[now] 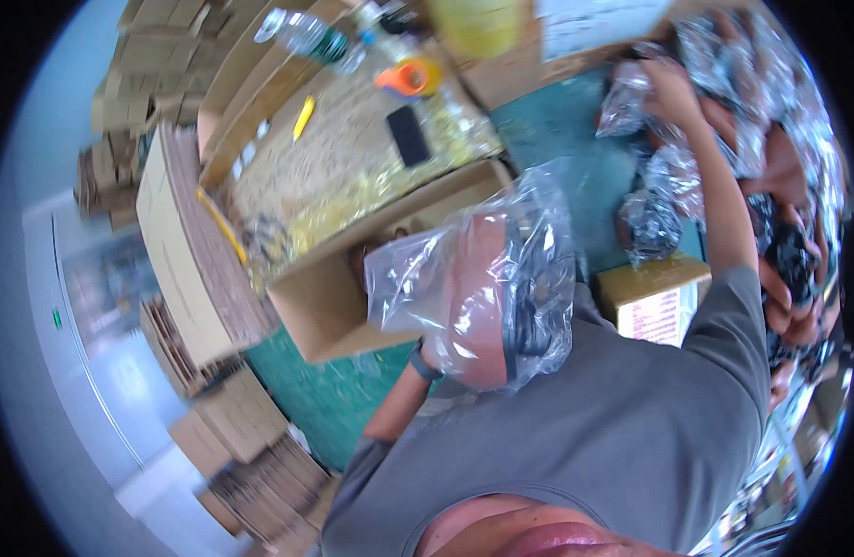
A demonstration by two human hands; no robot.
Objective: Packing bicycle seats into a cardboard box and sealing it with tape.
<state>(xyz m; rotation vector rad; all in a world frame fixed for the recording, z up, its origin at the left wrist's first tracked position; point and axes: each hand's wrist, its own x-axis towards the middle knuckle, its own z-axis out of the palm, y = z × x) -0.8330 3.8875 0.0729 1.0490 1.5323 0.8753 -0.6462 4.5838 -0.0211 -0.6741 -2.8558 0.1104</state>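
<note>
A clear plastic bag point(408, 283) holds a curved brown and black item point(481, 306), large and close in front of my chest. My left hand point(433, 354), with a dark band at its wrist, is at the bag's lower left side and holds it from behind; most of its fingers are hidden. At the far right, my outstretched right hand point(670, 93) is closed on a smaller bagged brown item point(625, 98), somewhat blurred. Below that hand lies another bagged dark item point(651, 227). An open cardboard box point(320, 320) stands behind the large bag, with something brown partly visible inside.
Bagged brown and black items point(789, 186) crowd the right side. On the cardboard-lined surface lie a phone point(408, 136), an orange tape roll point(410, 78), a yellow cutter point(304, 118) and a plastic bottle point(311, 39). Flattened cartons point(190, 241) stand at left; a small box point(654, 288) sits by my right arm.
</note>
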